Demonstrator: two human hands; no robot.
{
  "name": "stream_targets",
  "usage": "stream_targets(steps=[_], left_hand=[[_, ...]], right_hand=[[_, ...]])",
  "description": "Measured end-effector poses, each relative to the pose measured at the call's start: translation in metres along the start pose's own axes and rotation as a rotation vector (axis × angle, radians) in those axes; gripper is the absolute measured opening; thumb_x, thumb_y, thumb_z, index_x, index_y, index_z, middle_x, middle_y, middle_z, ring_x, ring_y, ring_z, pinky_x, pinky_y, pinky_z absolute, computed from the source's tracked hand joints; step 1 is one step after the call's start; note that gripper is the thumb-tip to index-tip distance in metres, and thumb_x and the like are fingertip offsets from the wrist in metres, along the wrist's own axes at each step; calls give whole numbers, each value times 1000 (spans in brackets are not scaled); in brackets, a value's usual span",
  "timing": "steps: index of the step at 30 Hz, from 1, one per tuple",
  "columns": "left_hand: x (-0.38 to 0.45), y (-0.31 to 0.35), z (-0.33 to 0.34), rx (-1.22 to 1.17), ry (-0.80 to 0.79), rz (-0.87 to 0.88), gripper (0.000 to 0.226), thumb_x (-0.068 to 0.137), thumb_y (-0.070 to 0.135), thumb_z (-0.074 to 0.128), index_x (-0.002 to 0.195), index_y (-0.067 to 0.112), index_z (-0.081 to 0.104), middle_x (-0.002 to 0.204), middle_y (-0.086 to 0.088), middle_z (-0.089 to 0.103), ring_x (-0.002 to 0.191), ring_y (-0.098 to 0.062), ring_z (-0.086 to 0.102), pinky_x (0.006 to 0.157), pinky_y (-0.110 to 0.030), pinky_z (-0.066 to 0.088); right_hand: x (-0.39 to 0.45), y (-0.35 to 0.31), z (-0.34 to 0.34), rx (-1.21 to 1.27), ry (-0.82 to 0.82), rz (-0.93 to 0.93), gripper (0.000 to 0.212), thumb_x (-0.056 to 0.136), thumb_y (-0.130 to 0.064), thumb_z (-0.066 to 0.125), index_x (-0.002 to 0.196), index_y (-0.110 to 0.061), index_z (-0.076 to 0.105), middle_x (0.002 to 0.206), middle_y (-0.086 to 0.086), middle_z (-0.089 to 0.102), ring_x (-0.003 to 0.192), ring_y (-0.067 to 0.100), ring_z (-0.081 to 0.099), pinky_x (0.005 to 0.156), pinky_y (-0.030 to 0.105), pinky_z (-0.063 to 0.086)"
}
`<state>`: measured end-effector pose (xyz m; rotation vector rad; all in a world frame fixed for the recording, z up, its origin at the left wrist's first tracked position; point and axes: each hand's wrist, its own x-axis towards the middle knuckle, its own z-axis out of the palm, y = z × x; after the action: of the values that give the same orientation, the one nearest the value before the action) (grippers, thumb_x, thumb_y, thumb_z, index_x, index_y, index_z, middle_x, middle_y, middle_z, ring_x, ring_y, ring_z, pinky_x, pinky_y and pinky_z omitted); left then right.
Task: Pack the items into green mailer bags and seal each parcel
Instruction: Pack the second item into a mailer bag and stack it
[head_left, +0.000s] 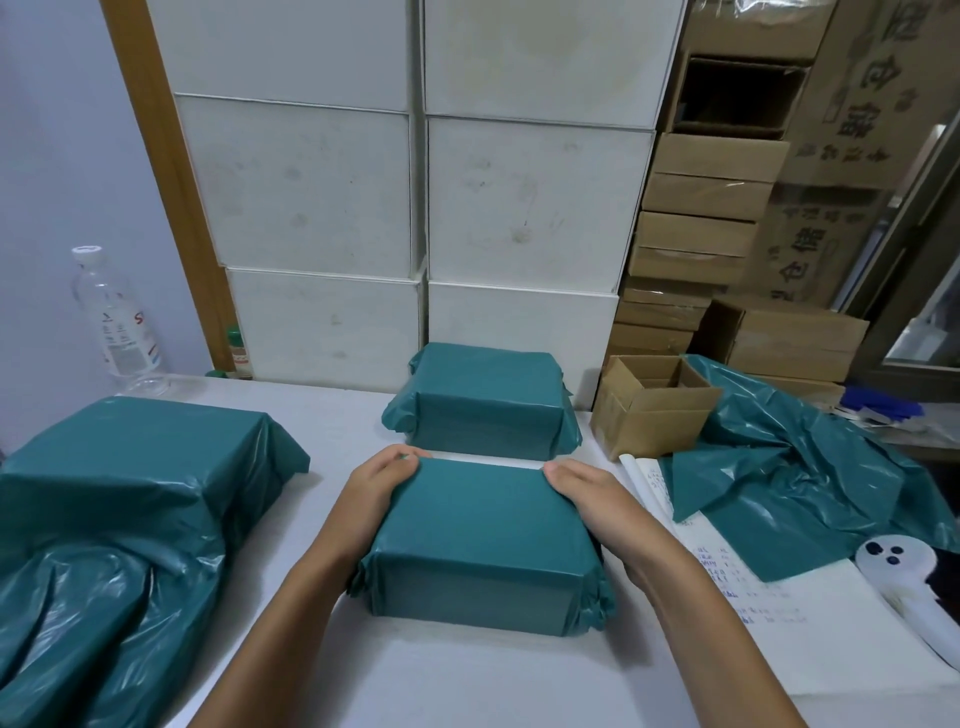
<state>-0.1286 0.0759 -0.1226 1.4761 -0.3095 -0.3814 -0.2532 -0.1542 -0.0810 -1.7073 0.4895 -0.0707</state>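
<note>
A box wrapped in a green mailer bag, the near parcel (483, 540), lies on the white table (467, 675) in front of me. My left hand (376, 493) grips its far left corner, thumb on top. My right hand (597, 499) grips the far right corner the same way. A second wrapped parcel (483, 410) sits just behind it. At the left, a larger box sits inside a loose green bag (130, 509) whose open end trails toward me. Spare green mailer bags (789, 478) lie crumpled at the right.
A small open cardboard box (654, 410) stands right of the far parcel. Printed paper sheets (727, 577) and a white tape dispenser (904, 577) lie at the right. A clear water bottle (117, 322) stands back left. White boxes (415, 208) and stacked cartons (701, 234) wall the back.
</note>
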Motion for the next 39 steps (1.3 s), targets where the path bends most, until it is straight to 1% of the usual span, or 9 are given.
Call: stream_targets(steps=[3, 5, 9, 15, 19, 22, 25, 30, 39], left_hand=[[-1, 0, 0, 8, -1, 11, 32, 87, 39, 61, 99, 14, 77, 101, -4, 79, 95, -18, 71, 93, -40, 52], [-2, 1, 0, 17, -4, 19, 34, 87, 39, 60, 101, 13, 77, 102, -4, 79, 95, -17, 71, 93, -40, 52], [-3, 5, 0, 35, -10, 32, 34, 87, 39, 60, 101, 13, 76, 98, 1, 80, 90, -11, 72, 88, -34, 53], [-5, 2, -1, 44, 2, 24, 34, 88, 41, 59, 102, 16, 77, 106, -5, 80, 99, -18, 72, 95, -40, 52], [-6, -1, -1, 31, 13, 20, 32, 90, 42, 60, 101, 17, 77, 109, -8, 79, 103, -22, 71, 99, -45, 51], [-5, -4, 1, 19, 27, 20, 31, 98, 35, 60, 106, 9, 73, 106, -9, 78, 102, -22, 70, 98, -43, 51], [-7, -4, 4, -13, 38, -16, 27, 109, 24, 50, 105, 11, 73, 102, -4, 77, 101, -22, 69, 94, -41, 50], [-15, -2, 15, -204, 56, -139, 29, 105, 34, 54, 106, 14, 74, 104, -11, 77, 97, -26, 70, 88, -42, 52], [-18, -2, 19, -322, 62, -180, 30, 101, 40, 59, 106, 14, 71, 100, -14, 76, 92, -29, 69, 83, -41, 51]], right_hand=[[6, 2, 1, -269, 132, -154, 22, 109, -37, 55, 115, -29, 74, 123, -9, 69, 115, 10, 65, 99, 33, 54], [7, 4, 4, -327, 178, -243, 18, 109, -32, 56, 122, -32, 68, 125, -15, 64, 118, 8, 60, 103, 35, 53], [3, 2, 8, -277, 154, -274, 24, 111, -23, 52, 108, -28, 75, 109, -21, 71, 103, -2, 64, 81, 18, 49], [-13, -3, 9, 25, 47, -41, 32, 111, -38, 48, 109, -31, 79, 106, -13, 80, 94, 2, 76, 77, 22, 54], [-15, 9, 16, 149, 27, -17, 30, 106, -54, 51, 115, -35, 73, 112, -12, 80, 106, 8, 76, 96, 35, 57], [-14, 22, 21, 290, 61, -29, 29, 106, -47, 54, 116, -28, 72, 115, -2, 80, 111, 17, 76, 102, 41, 55], [-11, 31, 27, 459, 81, -34, 22, 107, -32, 53, 113, -21, 72, 117, 8, 80, 108, 24, 75, 100, 44, 54], [-10, 38, 37, 684, 83, -9, 19, 105, -28, 55, 109, -22, 73, 113, 13, 78, 103, 28, 73, 95, 47, 52], [-7, 42, 39, 724, 93, -25, 20, 103, -27, 56, 109, -22, 75, 120, 19, 76, 106, 32, 71, 96, 50, 51]])
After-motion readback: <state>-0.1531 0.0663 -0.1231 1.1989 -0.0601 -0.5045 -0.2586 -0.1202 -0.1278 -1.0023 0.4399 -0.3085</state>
